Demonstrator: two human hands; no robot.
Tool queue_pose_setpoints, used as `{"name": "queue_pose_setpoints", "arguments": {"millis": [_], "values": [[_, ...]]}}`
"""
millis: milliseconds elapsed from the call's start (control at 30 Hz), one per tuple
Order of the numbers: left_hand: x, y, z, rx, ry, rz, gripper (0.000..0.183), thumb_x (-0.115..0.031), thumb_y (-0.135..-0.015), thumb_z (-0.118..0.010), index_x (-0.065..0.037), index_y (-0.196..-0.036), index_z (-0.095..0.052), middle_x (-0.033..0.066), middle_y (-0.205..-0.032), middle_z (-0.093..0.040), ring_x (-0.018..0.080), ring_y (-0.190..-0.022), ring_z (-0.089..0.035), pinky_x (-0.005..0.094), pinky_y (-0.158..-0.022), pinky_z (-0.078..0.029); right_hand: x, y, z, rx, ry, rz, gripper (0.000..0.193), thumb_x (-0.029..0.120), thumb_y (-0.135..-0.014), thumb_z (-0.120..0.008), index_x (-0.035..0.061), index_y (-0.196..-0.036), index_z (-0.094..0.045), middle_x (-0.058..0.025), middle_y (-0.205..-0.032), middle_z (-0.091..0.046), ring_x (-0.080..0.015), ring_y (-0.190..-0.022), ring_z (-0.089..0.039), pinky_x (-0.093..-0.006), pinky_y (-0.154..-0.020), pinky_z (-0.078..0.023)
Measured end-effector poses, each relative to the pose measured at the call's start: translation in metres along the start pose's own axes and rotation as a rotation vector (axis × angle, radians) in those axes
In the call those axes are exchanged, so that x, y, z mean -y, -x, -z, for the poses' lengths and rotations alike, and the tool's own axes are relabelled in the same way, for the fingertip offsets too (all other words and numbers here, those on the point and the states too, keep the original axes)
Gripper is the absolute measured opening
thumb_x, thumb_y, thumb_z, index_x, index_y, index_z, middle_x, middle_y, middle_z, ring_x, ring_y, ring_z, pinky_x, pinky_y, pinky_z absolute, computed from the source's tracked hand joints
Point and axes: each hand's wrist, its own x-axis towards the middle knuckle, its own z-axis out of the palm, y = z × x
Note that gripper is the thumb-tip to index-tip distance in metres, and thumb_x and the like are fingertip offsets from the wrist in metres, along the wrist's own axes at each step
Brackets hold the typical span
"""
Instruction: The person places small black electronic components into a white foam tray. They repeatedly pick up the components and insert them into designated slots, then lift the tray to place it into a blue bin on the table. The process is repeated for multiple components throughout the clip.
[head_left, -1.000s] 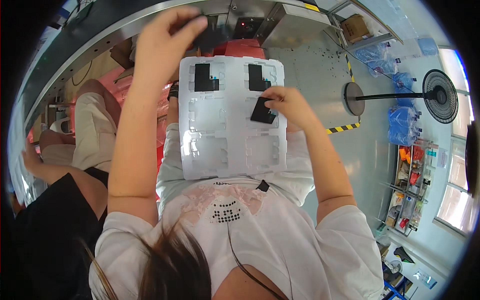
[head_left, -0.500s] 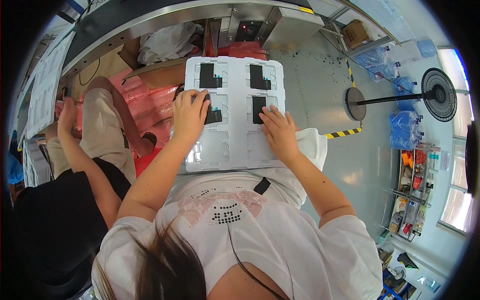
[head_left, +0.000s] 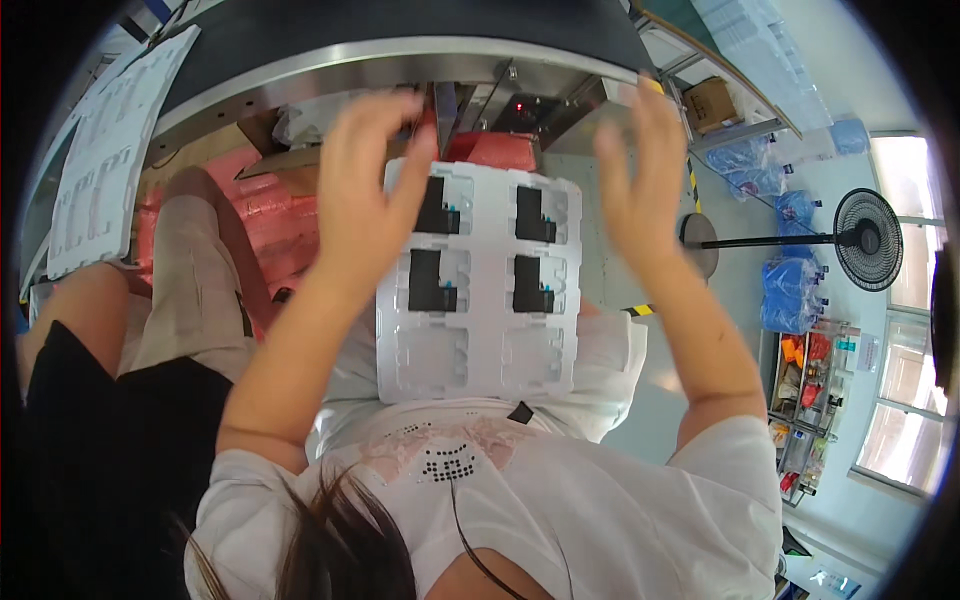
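Across my lap lies a white moulded plastic tray [head_left: 486,345], with compartments in two columns. The far and middle rows hold flat black L-shaped parts with small blue tabs, among them one at the middle left [head_left: 425,280] and one at the middle right [head_left: 526,284]. In the near row the two compartments show only bare plastic. My left hand [head_left: 365,190] is lifted above the tray's far left corner, thumb apart from the fingers, nothing seen in it. Beyond the tray's right edge, my right hand [head_left: 640,190] is raised likewise, open and somewhat blurred.
A dark-topped bench with a metal edge [head_left: 400,48] runs across the far side. Another white tray [head_left: 105,170] leans at the left, beside a seated person in black [head_left: 130,440]. Pink wrap [head_left: 235,215] covers the floor there. To the right stands a black fan [head_left: 868,240].
Both hands have left the black parts in the middle row and risen forward, spreading away from the tray. The view has shifted, so the tray sits lower and more of the bench shows.
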Motion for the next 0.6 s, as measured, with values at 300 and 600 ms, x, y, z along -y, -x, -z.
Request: {"name": "queue_pose_setpoints", "arguments": {"millis": [300, 600], "values": [[0.090, -0.188, -0.099, 0.176, -0.942, 0.469, 0.039, -0.036, -0.087, -0.054, -0.003, -0.106, -0.063, 0.0146, -0.119, -0.053, 0.0322, -0.111, -0.048, 0.0490, -0.087, -0.039, -0.136, -0.182, -0.116, 0.171, 0.502, -0.789, 0.048, 0.045, -0.085, -0.052, 0.0084, -0.116, -0.059, -0.0211, -0.132, -0.045, -0.0392, -0.120, -0.045, -0.0503, -0.099, -0.035], [0.080, -0.167, -0.097, 0.064, -0.474, 0.348, 0.018, -0.012, -0.081, -0.056, -0.006, -0.098, -0.063, 0.0197, -0.097, -0.063, 0.0337, -0.096, -0.058, 0.0456, -0.084, -0.042, -0.152, -0.142, -0.116, -0.206, 0.181, -0.514, 0.024, 0.019, -0.084, -0.059, -0.0006, -0.098, -0.054, -0.0264, -0.097, -0.058, -0.0440, -0.090, -0.056, -0.0520, -0.076, -0.045]]}}
